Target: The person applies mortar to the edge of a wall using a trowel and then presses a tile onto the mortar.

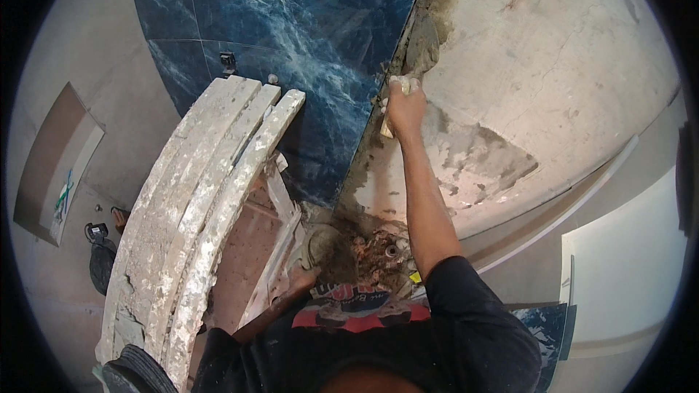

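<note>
My right hand (405,107) is stretched forward and closed round the pale handle of a trowel (422,49). The trowel's mortar-coated blade lies against the strip along the edge of the dark blue marble-look tiles (291,44). Wet grey mortar (442,20) marks the bare plaster beside that edge. Low by my body, my left hand (304,275) is partly hidden. Its fingers are bent at the rim of a grey, mortar-covered, rounded thing (320,242) whose kind I cannot make out.
A bench of plaster-stained planks (193,211) stands close on my left. Rubble (382,251) lies on the floor below. A wall niche (58,167) holds small green and blue items. A damp patch (488,160) marks the pale wall on the right. A dark tile piece (542,335) stands lower right.
</note>
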`<state>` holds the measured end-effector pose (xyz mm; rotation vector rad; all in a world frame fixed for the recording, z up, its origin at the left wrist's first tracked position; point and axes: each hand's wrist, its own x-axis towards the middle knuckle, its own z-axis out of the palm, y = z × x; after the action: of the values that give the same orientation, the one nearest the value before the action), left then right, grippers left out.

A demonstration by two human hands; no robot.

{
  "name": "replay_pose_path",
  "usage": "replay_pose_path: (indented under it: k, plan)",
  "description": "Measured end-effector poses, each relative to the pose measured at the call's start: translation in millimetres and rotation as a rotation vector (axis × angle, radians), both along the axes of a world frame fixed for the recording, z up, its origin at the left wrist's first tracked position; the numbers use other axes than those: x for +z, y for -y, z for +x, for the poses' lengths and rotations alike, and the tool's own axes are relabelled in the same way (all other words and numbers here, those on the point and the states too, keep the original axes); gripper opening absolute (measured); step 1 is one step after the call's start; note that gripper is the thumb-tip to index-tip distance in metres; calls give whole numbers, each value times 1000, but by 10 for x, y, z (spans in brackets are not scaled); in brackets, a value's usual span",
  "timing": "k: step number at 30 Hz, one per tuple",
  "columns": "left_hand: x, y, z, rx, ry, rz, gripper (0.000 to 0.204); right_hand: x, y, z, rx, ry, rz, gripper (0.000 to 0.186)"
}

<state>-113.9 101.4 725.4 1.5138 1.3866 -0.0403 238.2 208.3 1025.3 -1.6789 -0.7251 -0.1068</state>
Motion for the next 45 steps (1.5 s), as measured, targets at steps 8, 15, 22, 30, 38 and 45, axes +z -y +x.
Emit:
replay_pose_path:
  k: [8, 15, 22, 30, 38, 45]
  plan:
    - [-347, -41, -93, 29, 93, 27, 51, -128, -68, -247, -47, 67, 16, 36]
    - [-279, -14, -75, 89, 111, -32, 49, -664, 14, -208, -75, 35, -31, 37]
    - [-376, -16, -218, 47, 257, 41, 44, -1128, 55, -243, -109, 10, -63, 43]
    - [-534, -51, -292, 85, 204, 119, 42, -1331, 235, -334, -133, -21, -172, 59]
    - [-176, -55, -234, 39, 126, 130, 47, -891, 168, -123, -57, 4, -185, 55]
    - [-64, -87, -190, -69, 158, 20, 52, -1240, 102, -72, -202, 60, -181, 57]
